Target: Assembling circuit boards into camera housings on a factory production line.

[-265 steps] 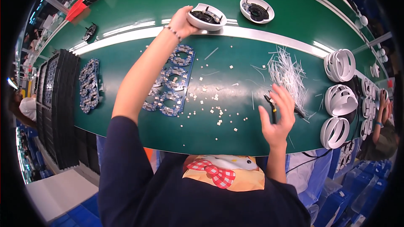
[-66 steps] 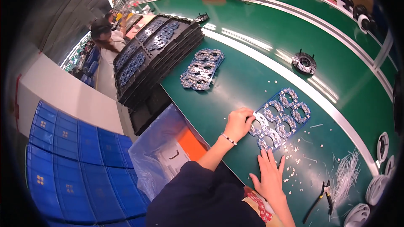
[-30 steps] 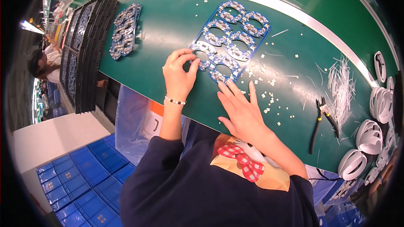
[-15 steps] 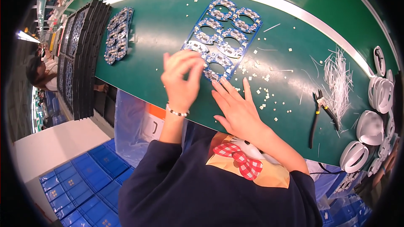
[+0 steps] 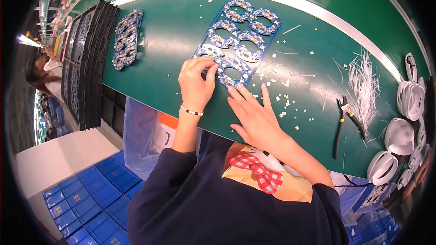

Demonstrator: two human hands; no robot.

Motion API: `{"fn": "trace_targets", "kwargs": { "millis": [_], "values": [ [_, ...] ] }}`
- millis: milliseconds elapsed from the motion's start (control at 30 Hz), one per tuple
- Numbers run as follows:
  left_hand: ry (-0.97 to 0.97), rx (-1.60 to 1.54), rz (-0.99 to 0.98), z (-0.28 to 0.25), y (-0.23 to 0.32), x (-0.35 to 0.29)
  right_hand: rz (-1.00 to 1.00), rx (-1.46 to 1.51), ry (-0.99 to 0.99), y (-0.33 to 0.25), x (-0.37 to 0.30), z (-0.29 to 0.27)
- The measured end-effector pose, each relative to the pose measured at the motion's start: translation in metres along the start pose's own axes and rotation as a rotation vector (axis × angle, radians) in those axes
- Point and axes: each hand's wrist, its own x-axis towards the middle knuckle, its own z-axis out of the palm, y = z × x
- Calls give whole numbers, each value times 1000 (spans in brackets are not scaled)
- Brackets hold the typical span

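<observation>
One circuit panel [image 5: 235, 44], near corner at left hand [image 5: 197, 84]

The left hand [image 5: 196, 83] curls its fingers over one end of the blue circuit board panel [image 5: 237, 45]. The right hand [image 5: 260, 120] lies spread on the green bench [image 5: 168, 27], fingertips by the panel's near corner.

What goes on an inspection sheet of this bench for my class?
Surface: green bench top, small pale squares scattered on it.
Work items: blue circuit-board panel, lying flat; second board panel to the left.
Clutter: loose heap of white strips, with black-handled cutters beside it.
Hands: left hand curled at the panel's side, grip hidden; right hand palm down at its near edge.
Cables: black cable by the bench's near right edge.
Surroundings: black trays stacked left, blue bins lower left, white housings right.
</observation>
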Motion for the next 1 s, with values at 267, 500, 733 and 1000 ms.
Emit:
{"fn": "trace_targets", "kwargs": {
  "millis": [267,500,733,1000],
  "values": [
    [100,-226,-213,-1,4,0,-1,7,12,0,0,0],
    [-19,-239,136,-4,14,-2,3,20,10,1,0,0],
    [18,-43,35,-2,7,-5,7,16,11,0,-1,0],
    [-16,-37,-78,0,16,-5,-10,5,5,2,0,1]
  ]
}}
